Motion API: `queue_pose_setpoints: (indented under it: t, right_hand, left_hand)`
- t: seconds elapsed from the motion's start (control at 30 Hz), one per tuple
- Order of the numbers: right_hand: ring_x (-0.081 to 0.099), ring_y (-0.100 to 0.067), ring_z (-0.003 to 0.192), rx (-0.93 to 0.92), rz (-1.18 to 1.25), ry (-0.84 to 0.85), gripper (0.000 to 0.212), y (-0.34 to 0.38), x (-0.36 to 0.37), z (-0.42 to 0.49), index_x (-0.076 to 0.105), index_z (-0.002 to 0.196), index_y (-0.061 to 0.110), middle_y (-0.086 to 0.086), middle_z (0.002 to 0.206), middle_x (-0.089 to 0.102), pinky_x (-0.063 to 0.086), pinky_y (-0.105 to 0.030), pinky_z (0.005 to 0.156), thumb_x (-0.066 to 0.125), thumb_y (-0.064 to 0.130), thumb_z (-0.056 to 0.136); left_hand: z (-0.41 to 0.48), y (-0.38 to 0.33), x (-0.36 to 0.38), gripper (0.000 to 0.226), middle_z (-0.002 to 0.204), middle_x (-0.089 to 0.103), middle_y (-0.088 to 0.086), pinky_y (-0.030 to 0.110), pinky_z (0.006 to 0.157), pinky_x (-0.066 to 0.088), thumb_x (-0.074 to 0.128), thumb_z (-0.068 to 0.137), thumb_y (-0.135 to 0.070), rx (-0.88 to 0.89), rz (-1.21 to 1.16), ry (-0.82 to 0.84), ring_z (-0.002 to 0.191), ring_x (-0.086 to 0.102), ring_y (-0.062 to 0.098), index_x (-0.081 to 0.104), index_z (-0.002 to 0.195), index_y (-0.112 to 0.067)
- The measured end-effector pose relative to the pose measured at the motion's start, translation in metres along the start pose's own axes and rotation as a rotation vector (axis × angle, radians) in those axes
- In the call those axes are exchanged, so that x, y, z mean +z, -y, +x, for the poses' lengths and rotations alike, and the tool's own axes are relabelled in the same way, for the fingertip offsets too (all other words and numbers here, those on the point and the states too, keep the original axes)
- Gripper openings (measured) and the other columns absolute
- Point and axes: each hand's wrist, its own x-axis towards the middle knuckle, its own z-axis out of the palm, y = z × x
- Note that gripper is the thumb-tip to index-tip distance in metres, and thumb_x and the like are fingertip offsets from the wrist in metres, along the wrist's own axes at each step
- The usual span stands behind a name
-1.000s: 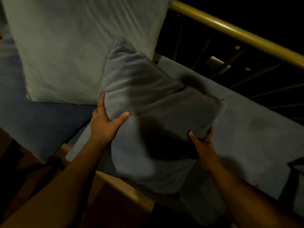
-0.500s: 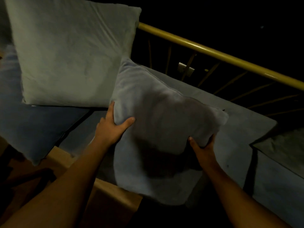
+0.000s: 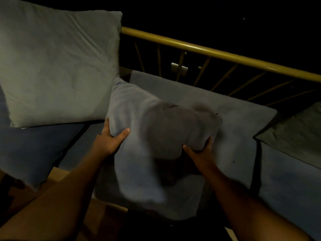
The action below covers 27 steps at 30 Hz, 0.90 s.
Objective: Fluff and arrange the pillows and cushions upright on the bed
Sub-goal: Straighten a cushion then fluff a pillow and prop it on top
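I hold a soft grey-blue cushion [image 3: 139, 136] over the blue mattress [image 3: 243, 136] in dim light. My left hand [image 3: 109, 141] grips its left edge with the thumb on top. On the right side, my right hand [image 3: 199, 150] is clamped on the squeezed, bunched edge. The cushion is blurred and tilted, its lower corner hanging toward me. A large pale pillow [image 3: 57, 66] stands upright at the left, leaning at the head of the bed.
A yellow metal rail [image 3: 217, 53] with thin bars runs along the far side of the bed. A darker cushion [image 3: 295, 136] lies at the right edge. A blue cushion [image 3: 31, 150] sits under the pale pillow. The wooden bed frame [image 3: 57, 174] shows near me.
Both hands have pressed the cushion inward, and its right side is now crumpled. The view has shifted, so more of the rail and the dark cushion at right show.
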Motion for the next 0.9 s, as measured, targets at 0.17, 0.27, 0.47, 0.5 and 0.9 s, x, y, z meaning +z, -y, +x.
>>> queue_pose_setpoints:
  t: [0.17, 0.27, 0.47, 0.5, 0.9]
  right_hand:
    - [0.044, -0.035, 0.131, 0.058, -0.010, 0.014, 0.137, 0.005, 0.053, -0.002, 0.009, 0.148, 0.027, -0.009, 0.150, 0.038, 0.043, -0.049, 0.102, 0.075, 0.074, 0.037]
    - [0.040, -0.040, 0.132, 0.172, -0.087, 0.076, 0.128, 0.010, 0.071, 0.000, -0.001, 0.148, 0.033, -0.013, 0.150, 0.036, 0.041, -0.049, 0.102, 0.078, 0.064, 0.053]
    - [0.008, -0.041, 0.144, -0.024, -0.370, 0.010, 0.127, 0.043, 0.091, 0.009, 0.001, 0.149, 0.034, -0.013, 0.159, -0.001, 0.022, -0.056, 0.115, 0.076, 0.068, 0.051]
    - [0.004, -0.041, 0.145, -0.097, -0.471, 0.036, 0.122, 0.052, 0.097, 0.012, 0.002, 0.148, 0.038, -0.010, 0.160, -0.002, 0.016, -0.059, 0.115, 0.067, 0.076, 0.052]
    - [0.030, -0.030, 0.139, -0.424, -0.272, 0.203, 0.098, 0.197, 0.158, 0.031, 0.029, 0.145, 0.028, -0.011, 0.152, 0.033, 0.029, -0.045, 0.113, 0.079, 0.051, 0.064]
  left_hand:
    - [0.034, 0.031, -0.021, 0.111, 0.154, 0.031, 0.014, 0.051, 0.113, 0.029, 0.050, 0.054, -0.086, 0.030, 0.084, 0.022, 0.136, 0.033, 0.043, -0.008, 0.142, -0.050]
    - [0.057, 0.023, -0.031, 0.110, 0.153, 0.025, 0.022, 0.050, 0.112, 0.030, 0.058, 0.059, -0.079, 0.013, 0.124, 0.058, 0.136, 0.031, 0.045, 0.001, 0.146, -0.041]
    - [0.068, 0.010, -0.015, 0.094, 0.157, 0.001, 0.022, 0.060, 0.114, 0.017, 0.042, 0.066, -0.073, 0.487, 0.293, 0.005, 0.144, 0.006, 0.044, 0.014, 0.147, -0.036]
    - [0.071, 0.008, -0.013, 0.096, 0.158, -0.002, 0.020, 0.061, 0.114, 0.014, 0.038, 0.063, -0.076, 0.451, 0.315, 0.021, 0.144, 0.002, 0.044, 0.011, 0.147, -0.039]
    - [0.097, -0.029, -0.117, 0.077, 0.124, 0.052, 0.028, 0.050, 0.099, 0.041, 0.051, 0.076, -0.050, 0.700, 0.245, -0.305, 0.113, 0.049, 0.046, 0.039, 0.135, -0.003]
